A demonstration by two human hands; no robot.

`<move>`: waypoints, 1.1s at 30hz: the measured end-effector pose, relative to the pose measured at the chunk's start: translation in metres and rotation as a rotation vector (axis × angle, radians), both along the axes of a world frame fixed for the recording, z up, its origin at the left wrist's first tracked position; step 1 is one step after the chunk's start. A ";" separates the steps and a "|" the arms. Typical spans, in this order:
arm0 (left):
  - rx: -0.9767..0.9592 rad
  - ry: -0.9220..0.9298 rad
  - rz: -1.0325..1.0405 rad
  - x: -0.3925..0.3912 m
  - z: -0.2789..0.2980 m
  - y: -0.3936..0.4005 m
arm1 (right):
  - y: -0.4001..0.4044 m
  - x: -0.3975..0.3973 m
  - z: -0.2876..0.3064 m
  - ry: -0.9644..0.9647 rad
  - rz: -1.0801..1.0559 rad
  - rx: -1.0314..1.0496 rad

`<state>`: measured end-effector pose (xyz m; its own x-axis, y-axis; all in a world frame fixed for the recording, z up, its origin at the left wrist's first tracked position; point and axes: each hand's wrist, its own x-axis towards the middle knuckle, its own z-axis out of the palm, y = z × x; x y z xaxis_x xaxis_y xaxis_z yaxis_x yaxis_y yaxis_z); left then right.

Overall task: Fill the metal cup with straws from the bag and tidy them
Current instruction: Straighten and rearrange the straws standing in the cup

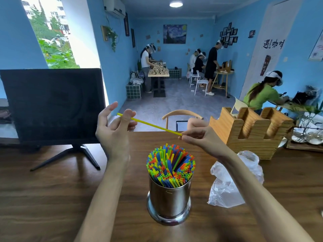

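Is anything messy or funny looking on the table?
One yellow straw is out of the metal cup, held crosswise above it between the left hand and the right hand. The straws in the cup lean unevenly around a gap. The plastic bag lies crumpled beside the cup.

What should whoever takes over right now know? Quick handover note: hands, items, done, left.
Left hand and right hand each pinch one end of a yellow straw, held level above the metal cup.
Cup stands on the table, packed with coloured straws, a gap near the middle.
Plastic bag lies right of the cup; looks empty.
Left: put this straw in, tidy the tops.
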<state>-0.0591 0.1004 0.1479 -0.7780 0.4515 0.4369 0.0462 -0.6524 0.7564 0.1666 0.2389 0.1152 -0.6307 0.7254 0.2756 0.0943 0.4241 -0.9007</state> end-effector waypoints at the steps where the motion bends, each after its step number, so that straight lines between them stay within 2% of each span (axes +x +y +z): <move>1: 0.028 0.070 0.052 0.003 0.001 -0.001 | 0.001 -0.002 -0.002 -0.047 -0.024 0.027; 4: 0.021 0.243 0.077 0.011 0.001 -0.002 | 0.002 -0.006 -0.008 -0.237 0.009 0.065; 10: -0.116 0.405 -0.073 0.020 -0.001 -0.002 | 0.004 -0.012 -0.010 -0.295 -0.014 0.058; 13: -0.109 0.396 -0.107 0.029 0.001 -0.006 | 0.002 -0.013 -0.005 -0.241 -0.061 0.085; 17: 0.106 0.324 -0.013 0.033 0.013 -0.017 | 0.001 -0.010 0.005 -0.157 -0.157 0.146; 20: 0.124 0.363 -0.023 0.033 0.020 -0.022 | 0.001 -0.011 0.014 -0.096 -0.235 0.183; 25: -0.110 0.476 -0.108 0.040 0.000 -0.010 | -0.001 -0.013 0.039 0.131 -0.379 0.233; 30: -0.643 0.859 -0.166 0.029 -0.028 0.004 | -0.006 -0.008 0.063 0.433 -0.460 0.104; 31: -0.695 0.890 -0.195 0.028 -0.032 0.005 | -0.007 -0.006 0.065 0.487 -0.466 0.052; 33: -0.675 0.814 -0.185 0.029 -0.037 0.006 | -0.008 -0.003 0.066 0.571 -0.457 -0.064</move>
<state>-0.0300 0.1061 0.1109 -0.2598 0.8745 0.4095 0.6424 -0.1601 0.7494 0.1638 0.2311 0.1812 -0.0319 0.9074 0.4192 -0.2423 0.3998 -0.8840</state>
